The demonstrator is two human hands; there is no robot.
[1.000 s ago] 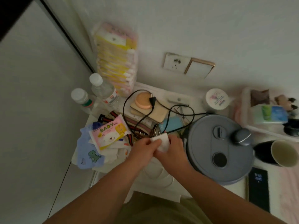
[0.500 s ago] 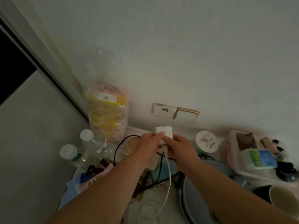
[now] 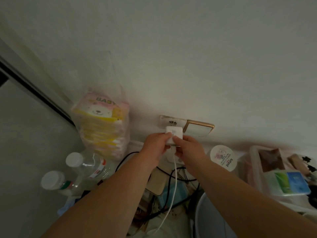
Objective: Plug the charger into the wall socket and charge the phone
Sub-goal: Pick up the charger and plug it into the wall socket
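A white square charger (image 3: 173, 134) is held up against the wall, just below the holes of the white wall socket (image 3: 169, 121). My left hand (image 3: 157, 148) grips its left side and my right hand (image 3: 188, 150) grips its right side. The charger's white cable (image 3: 172, 189) hangs down from it between my forearms. Whether the prongs are in the socket is hidden by the charger body. The phone is out of view.
A gold-framed switch (image 3: 199, 128) sits right of the socket. A stack of baby tissue packs (image 3: 103, 124) leans on the wall at left, with two plastic bottles (image 3: 82, 169) below. Black cables (image 3: 171, 177), a round white lid (image 3: 223, 158) and a tray of items (image 3: 283, 170) crowd the table.
Both hands lifted the charger off the table and carried it up to the wall socket. The view tilted upward, so the phone and the grey round appliance left the frame.
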